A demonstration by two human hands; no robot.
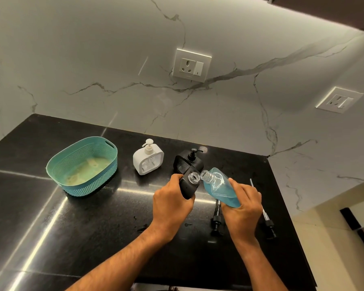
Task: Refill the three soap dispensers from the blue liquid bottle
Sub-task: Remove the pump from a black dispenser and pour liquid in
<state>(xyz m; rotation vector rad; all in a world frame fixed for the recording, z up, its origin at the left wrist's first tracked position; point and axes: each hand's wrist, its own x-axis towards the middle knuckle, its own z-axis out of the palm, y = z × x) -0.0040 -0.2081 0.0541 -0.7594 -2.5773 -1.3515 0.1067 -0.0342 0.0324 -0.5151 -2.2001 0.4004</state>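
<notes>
Light comes from strip under cabinet above me — marble wall evenly bright, fading toward left. Black countertop throws glare: long white streaks at seams, hot patch near my left hand. Soft shadows beneath basket. Wide-angle bend at edges — counter lines curve, right socket skewed. Focus sharp centrally, slightly soft in corners.

We can't see lower body of black dispenser with clear threaded neck: left hand covers it. Right hand hides base of clear bottle of blue liquid. Both forearms cut off at bottom edge. Pale contents of teal woven plastic basket too indistinct to identify.
</notes>
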